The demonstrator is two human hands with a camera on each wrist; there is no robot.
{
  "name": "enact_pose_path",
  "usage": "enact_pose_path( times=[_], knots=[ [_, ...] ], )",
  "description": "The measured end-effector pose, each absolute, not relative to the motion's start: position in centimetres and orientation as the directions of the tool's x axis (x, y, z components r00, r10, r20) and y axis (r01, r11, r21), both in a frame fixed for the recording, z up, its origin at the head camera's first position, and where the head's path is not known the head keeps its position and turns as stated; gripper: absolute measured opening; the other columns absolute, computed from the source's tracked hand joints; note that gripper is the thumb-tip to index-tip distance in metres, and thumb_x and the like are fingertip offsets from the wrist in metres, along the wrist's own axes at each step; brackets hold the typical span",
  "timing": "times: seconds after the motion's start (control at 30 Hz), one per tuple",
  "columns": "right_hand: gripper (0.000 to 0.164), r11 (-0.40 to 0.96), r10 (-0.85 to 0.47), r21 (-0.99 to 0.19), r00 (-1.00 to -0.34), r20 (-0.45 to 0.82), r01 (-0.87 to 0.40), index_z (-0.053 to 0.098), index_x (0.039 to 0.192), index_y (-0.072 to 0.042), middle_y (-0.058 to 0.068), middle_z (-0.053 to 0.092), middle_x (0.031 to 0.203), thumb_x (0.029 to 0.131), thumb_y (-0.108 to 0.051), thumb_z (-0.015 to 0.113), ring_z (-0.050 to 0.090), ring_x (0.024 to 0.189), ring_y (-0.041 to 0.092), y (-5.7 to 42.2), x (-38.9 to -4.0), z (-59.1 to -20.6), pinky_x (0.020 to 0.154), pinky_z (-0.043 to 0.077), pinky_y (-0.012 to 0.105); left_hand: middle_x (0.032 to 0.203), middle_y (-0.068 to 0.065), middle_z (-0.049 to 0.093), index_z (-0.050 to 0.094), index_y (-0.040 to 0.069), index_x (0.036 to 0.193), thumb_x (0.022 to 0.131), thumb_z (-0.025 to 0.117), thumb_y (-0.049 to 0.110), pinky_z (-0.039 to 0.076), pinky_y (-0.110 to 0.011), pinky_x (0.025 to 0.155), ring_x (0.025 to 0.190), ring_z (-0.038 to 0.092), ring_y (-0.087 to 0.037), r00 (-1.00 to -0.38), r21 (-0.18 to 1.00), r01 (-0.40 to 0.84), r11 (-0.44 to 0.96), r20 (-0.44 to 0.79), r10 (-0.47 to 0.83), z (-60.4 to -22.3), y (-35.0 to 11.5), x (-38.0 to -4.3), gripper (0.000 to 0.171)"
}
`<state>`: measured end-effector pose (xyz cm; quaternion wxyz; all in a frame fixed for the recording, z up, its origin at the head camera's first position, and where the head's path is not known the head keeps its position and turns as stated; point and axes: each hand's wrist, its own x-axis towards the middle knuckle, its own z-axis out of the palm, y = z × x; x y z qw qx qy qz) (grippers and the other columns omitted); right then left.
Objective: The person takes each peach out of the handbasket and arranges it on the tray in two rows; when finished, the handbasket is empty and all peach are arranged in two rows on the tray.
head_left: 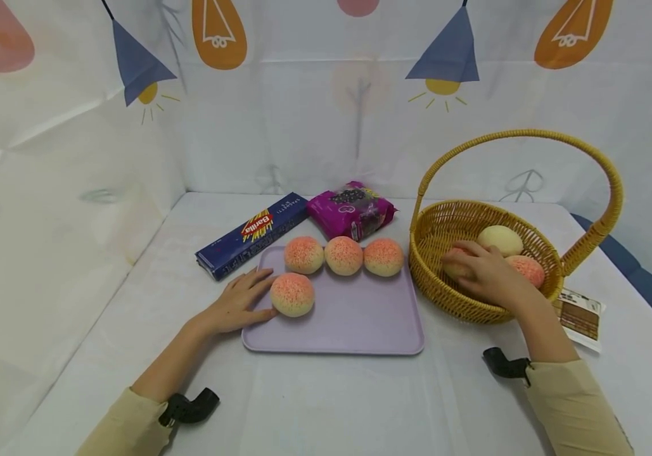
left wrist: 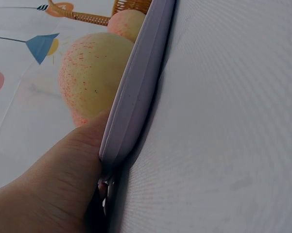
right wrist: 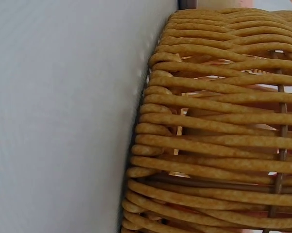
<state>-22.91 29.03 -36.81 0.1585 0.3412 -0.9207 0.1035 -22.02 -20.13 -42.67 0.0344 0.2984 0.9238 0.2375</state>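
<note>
My left hand (head_left: 240, 304) rests at the left edge of the lilac tray (head_left: 360, 316), fingers spread. Its thumb and index fingertips come right up to a round, pink-speckled cream peach (head_left: 293, 295) on the tray; in the left wrist view this peach (left wrist: 94, 73) sits beyond the thumb. Three more such peaches, the middle one (head_left: 344, 256) among them, line the tray's far edge. Inside the wicker basket (head_left: 445, 294), my right hand (head_left: 488, 275) curls its fingers over a peach (head_left: 455, 263), partly hiding it. A pale peach (head_left: 500, 240) and a pink one (head_left: 526, 270) lie beside that hand.
Behind the tray lie a blue Barilla spaghetti box (head_left: 251, 234) and a purple packet (head_left: 351, 210). The basket's tall handle (head_left: 519, 133) arches over its opening. A flat brown-and-white packet (head_left: 579, 320) lies by the basket's right side. Patterned white cloth hangs behind the table.
</note>
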Motion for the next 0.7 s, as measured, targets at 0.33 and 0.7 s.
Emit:
enact_pose_path(
  times=[0.33,0.7],
  knots=[
    [0.044,0.737,-0.567,-0.089,-0.684,0.458,-0.670,0.061,0.108,-0.010,0.020,0.050,0.118,0.068,0.000,0.076,0.052,0.088,0.042,28.1,-22.5,-35.9,0.074,0.039,0.055,0.147,-0.015,0.025,0.033,0.014,0.143,0.084,0.058,0.048,0.009,-0.056,0.105,0.135,0.014,-0.039,-0.815,0.445,0.545,0.710,0.084,0.573,-42.6,-20.0,-21.9,0.072],
    [0.048,0.713,-0.561,-0.086,-0.640,0.525,-0.695,0.061,0.113,-0.011,0.018,0.045,0.128,0.068,0.001,0.075,0.051,0.087,0.035,26.3,-21.4,-34.2,0.075,0.038,0.048,0.147,-0.015,0.025,0.033,0.013,0.143,0.084,0.058,0.047,0.009,-0.056,0.106,0.135,0.013,-0.039,-0.820,0.451,0.534,0.715,0.072,0.568,-42.4,-20.1,-21.8,0.073]
  ],
)
